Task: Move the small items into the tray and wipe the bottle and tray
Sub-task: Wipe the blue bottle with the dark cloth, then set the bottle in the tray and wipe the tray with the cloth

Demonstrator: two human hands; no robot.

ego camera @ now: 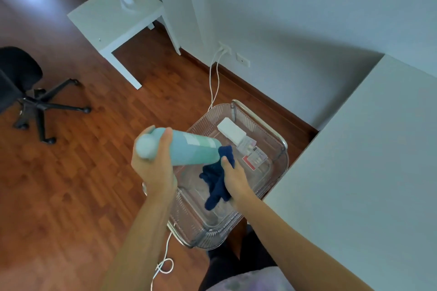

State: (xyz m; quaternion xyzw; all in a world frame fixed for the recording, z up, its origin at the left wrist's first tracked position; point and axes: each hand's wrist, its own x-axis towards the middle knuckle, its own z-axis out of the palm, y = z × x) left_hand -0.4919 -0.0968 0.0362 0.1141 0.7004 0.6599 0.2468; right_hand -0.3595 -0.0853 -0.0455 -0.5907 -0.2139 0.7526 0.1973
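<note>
My left hand point(153, 168) grips a light teal bottle point(189, 149) near its cap end and holds it on its side above a clear ribbed plastic tray point(281, 168). My right hand point(234, 179) holds a dark blue cloth point(218, 182) pressed against the bottle's base end. Inside the tray's far half lie a white box point(230, 131) and small packets point(253, 153) with pink and red print. The cloth hangs down over the tray's middle.
A white desk point(378, 149) runs along the right, its edge touching the tray. A small white side table point(113, 23) stands at the back, a black office chair point(26, 92) at left. White cables point(214, 82) trail from a wall socket across the wooden floor.
</note>
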